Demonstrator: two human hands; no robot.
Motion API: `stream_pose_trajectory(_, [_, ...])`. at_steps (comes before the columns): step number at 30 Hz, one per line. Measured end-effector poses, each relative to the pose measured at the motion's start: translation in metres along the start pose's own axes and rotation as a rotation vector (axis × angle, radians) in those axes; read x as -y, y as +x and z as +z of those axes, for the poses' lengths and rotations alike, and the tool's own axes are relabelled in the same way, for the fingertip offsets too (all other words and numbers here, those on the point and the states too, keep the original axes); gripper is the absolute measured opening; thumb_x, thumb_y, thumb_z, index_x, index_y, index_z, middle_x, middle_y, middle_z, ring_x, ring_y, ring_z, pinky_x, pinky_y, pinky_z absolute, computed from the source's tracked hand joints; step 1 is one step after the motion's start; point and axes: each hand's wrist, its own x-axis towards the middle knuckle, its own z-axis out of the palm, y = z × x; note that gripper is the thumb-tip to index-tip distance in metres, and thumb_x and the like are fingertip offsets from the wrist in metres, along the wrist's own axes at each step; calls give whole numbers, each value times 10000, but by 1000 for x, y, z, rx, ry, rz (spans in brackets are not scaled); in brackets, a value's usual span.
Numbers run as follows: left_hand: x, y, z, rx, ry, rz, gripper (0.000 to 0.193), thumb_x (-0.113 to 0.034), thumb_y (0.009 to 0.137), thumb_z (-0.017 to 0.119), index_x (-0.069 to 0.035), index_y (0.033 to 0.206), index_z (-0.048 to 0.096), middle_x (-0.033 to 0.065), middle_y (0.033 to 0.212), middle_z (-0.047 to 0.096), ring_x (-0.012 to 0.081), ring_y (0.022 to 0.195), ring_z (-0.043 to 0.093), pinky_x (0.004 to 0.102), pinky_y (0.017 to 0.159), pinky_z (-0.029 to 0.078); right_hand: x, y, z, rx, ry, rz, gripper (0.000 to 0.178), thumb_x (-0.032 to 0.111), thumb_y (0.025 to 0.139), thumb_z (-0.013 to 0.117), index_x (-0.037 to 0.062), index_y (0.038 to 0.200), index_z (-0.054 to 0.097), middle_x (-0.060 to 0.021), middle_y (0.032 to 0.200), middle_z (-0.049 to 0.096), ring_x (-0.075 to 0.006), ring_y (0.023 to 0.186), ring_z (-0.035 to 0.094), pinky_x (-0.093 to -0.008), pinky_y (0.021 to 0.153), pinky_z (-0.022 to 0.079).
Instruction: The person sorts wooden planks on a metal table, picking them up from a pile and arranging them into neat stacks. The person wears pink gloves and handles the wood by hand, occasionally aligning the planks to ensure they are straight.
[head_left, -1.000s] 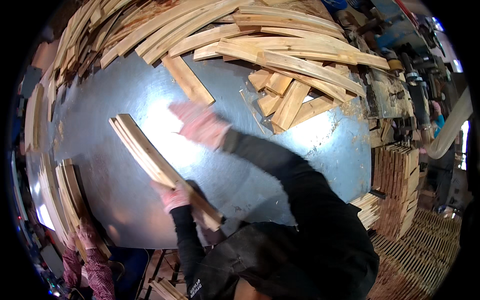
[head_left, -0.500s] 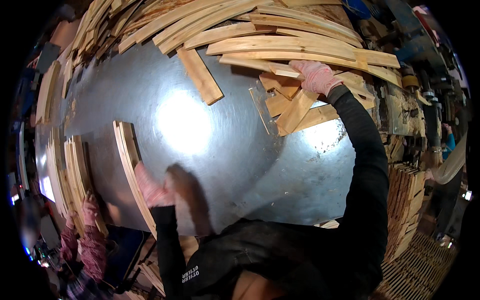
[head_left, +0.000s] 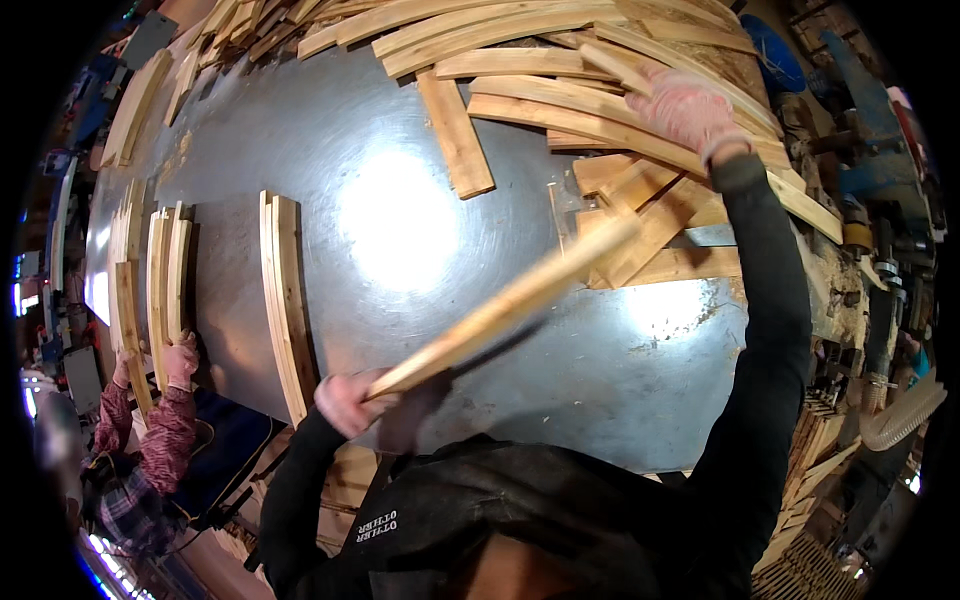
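In the head view my left hand (head_left: 347, 402), in a pink-white glove, grips one end of a wooden slat (head_left: 500, 297). The slat slants up and to the right above the metal table, blurred by motion. My right hand (head_left: 690, 112), gloved alike, is at the pile of curved wooden slats (head_left: 560, 92) at the far right. Its fingers are closed over the end of a narrow wooden strip (head_left: 610, 66) that pokes out to the left. A small stack of slats (head_left: 284, 300) lies just beyond my left hand.
A co-worker's gloved hands (head_left: 180, 360) hold slats at the left table edge. Short wooden offcuts (head_left: 640, 225) overlap near my right forearm. One board (head_left: 455, 135) juts from the pile onto the metal table (head_left: 330, 140). Machinery and a ribbed hose (head_left: 900, 415) stand at right.
My left hand has left the slat stack and now holds a raised slat by its end. My right hand has moved up and right over the pile, to another strip.
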Motion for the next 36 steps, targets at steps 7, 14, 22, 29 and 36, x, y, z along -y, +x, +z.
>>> stream_pose_trajectory(7, [70,-93,-66,-894,-67,-589,363,-182,831,679,-43,1162,629,84,924,711,157,862,675,288,766,522,-51,34,95,154,-197,54,1124,372,603,843,91,1503,231,-259,1329,503,-391,1208,528,-423,996,456])
stream_pose_trajectory(14, [221,-79,-51,-722,157,-846,489,-149,840,715,-93,1296,548,137,1191,640,272,1080,614,378,916,490,10,-8,89,388,-263,124,850,299,725,694,152,1471,312,-281,1208,593,-384,1068,623,-439,918,508])
stream_pose_trajectory(22, [18,53,28,-815,-890,-117,467,-143,945,548,-33,1385,435,184,1366,467,323,1207,515,434,1019,452,19,-84,119,567,1130,26,616,338,781,737,-10,1250,542,-122,993,673,-181,852,619,-318,787,502])
stream_pose_trajectory(29, [-57,173,108,-184,-1261,75,544,-120,865,718,15,1332,473,107,1199,624,215,1054,623,361,958,497,132,-42,211,487,1777,-62,599,452,960,555,-17,1326,492,-156,1147,647,-245,1020,642,-343,901,511])
stream_pose_trajectory(36, [6,135,60,-461,-1089,-99,384,-74,822,729,38,1155,575,89,963,689,147,894,634,289,840,519,153,-30,211,736,1983,244,630,557,947,507,-2,1236,544,-175,989,652,-277,848,667,-402,756,577])
